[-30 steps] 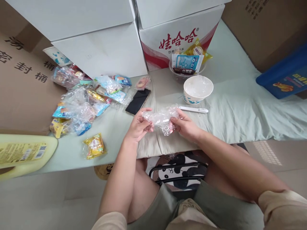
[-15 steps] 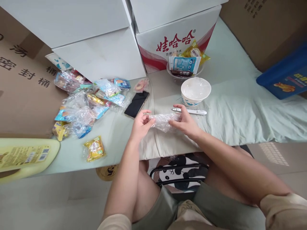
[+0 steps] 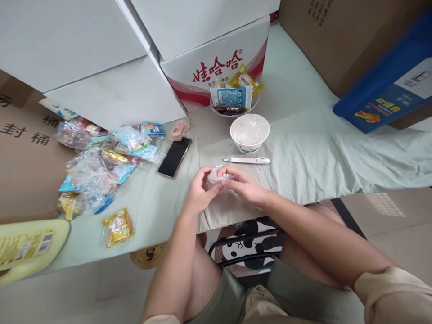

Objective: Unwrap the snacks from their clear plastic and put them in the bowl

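A crumpled piece of clear plastic wrap (image 3: 215,176) is bunched between my two hands, just above the cloth near its front edge. My left hand (image 3: 199,191) closes round its left side, thumb pointing inward. From the right, my right hand (image 3: 245,185) presses it with bent fingers. Beyond the hands lies a white craft knife (image 3: 248,160) with its metal tip to the left. Behind that stands a white paper bowl (image 3: 249,146) with clear plastic in it. A black phone (image 3: 174,157) rests to the left of the bowl.
Several wrapped snacks (image 3: 97,166) are heaped at the left, and a yellow snack packet (image 3: 118,227) lies nearer. A clear bowl (image 3: 254,104) of snacks stands before a white carton (image 3: 175,87). A blue container (image 3: 381,85) is at right, a yellow jug (image 3: 30,245) at front left.
The plastic wrap, stretched between my hands before, is now squeezed into a small bunch. My hands have come together. The view has shifted to the right.
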Available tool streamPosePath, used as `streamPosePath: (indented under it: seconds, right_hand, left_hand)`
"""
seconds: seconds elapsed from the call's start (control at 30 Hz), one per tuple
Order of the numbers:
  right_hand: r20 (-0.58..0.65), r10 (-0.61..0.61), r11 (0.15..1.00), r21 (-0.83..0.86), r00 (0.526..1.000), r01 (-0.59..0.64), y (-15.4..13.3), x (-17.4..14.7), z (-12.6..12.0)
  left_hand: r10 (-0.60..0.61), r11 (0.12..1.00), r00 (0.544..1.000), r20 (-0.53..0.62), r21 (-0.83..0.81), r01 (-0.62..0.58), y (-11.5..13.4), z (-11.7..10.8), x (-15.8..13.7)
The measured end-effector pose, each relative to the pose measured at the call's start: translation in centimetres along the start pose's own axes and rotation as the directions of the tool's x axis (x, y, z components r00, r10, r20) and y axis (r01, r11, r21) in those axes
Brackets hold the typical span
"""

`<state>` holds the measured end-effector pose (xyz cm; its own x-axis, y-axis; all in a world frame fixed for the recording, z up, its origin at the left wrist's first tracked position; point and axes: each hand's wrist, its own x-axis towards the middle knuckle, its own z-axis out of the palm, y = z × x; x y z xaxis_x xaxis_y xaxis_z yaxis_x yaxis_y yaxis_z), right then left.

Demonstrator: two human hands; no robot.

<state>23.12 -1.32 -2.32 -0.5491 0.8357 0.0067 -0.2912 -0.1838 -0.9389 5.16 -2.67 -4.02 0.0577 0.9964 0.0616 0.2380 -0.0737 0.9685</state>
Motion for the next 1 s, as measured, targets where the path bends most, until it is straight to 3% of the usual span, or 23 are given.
streamPosePath:
  seconds: [0.07, 0.13, 0.23, 0.3, 0.37, 0.4, 0.5, 0.57, 0.67, 0.77, 0.8, 0.87, 0.93, 0.97, 1.0]
  right_hand:
    - [0.028, 0.016, 0.992, 0.128, 0.999, -0.019, -0.1, 0.2, 0.1]
    - [-0.036, 0.057, 0.992, 0.118, 0.998, -0.052, 0.0, 0.3, -0.1]
    - [-0.213, 0.136, 0.980, -0.117, 0.968, -0.164, 0.3, 0.5, -0.4]
    - [-0.219, 0.142, 0.908, -0.360, 0.965, -0.215, 0.3, 0.6, -0.6]
    - [-0.117, 0.124, 0.786, -0.594, 0.985, -0.170, 0.0, 0.6, -0.5]
    - [-0.055, 0.126, 0.719, -0.683, 0.990, -0.129, -0.2, 0.6, -0.3]
    - [0.068, 0.185, 0.526, -0.850, 0.980, -0.040, -0.8, 0.8, 0.4]
    - [0.108, 0.219, 0.443, -0.897, 0.970, 0.000, -0.9, 1.0, 0.9]
    - [0.154, 0.235, 0.389, -0.920, 0.960, 0.052, -0.9, 1.3, 1.4]
    - [0.158, 0.250, 0.357, -0.932, 0.955, 0.061, -0.8, 1.6, 1.7]
    - [0.158, 0.250, 0.354, -0.933, 0.955, 0.061, -0.8, 1.6, 1.6]
    - [0.163, 0.251, 0.360, -0.931, 0.954, 0.064, -0.9, 1.7, 1.5]
    - [0.169, 0.255, 0.369, -0.927, 0.952, 0.066, -1.0, 1.8, 1.3]
    - [0.167, 0.260, 0.371, -0.927, 0.951, 0.061, -1.1, 1.8, 1.3]
    - [0.165, 0.265, 0.373, -0.926, 0.950, 0.056, -1.2, 1.9, 1.2]
  left_hand:
    - [-0.071, 0.996, 0.988, -0.133, -0.062, 0.064, -0.1, 0.0, 0.6]
    - [-0.094, 0.991, 0.938, -0.335, -0.119, 0.057, -0.5, -0.5, 1.2]
    - [-0.075, 0.990, 0.820, -0.567, -0.140, -0.007, -1.1, -1.9, 1.7]
    - [-0.070, 0.997, 0.818, -0.570, -0.058, 0.045, -1.0, -2.8, 1.7]
    - [0.036, 0.987, 0.867, -0.497, 0.156, 0.049, 0.0, -3.2, 1.8]
    - [0.160, 0.955, 0.875, -0.458, 0.296, -0.019, 1.0, -3.1, 2.0]
    - [0.444, 0.756, 0.853, -0.276, 0.626, -0.190, 5.4, -1.3, 4.1]
    - [0.437, 0.696, 0.897, -0.070, 0.657, -0.289, 8.3, 1.0, 6.7]
    - [0.299, 0.593, 0.931, 0.211, 0.723, -0.355, 10.5, 5.2, 11.5]
    - [-0.045, 0.512, 0.924, 0.379, 0.803, -0.305, 10.5, 8.5, 15.6]
    - [-0.156, 0.496, 0.885, 0.440, 0.809, -0.315, 10.3, 9.2, 16.7]
    - [-0.341, 0.526, 0.750, 0.567, 0.776, -0.348, 10.0, 10.0, 18.3]
    - [-0.447, 0.568, 0.624, 0.641, 0.742, -0.356, 9.8, 10.3, 19.2]
    - [-0.466, 0.565, 0.605, 0.645, 0.744, -0.358, 9.7, 10.4, 19.4]
    - [-0.462, 0.542, 0.622, 0.633, 0.756, -0.367, 9.5, 10.5, 19.5]
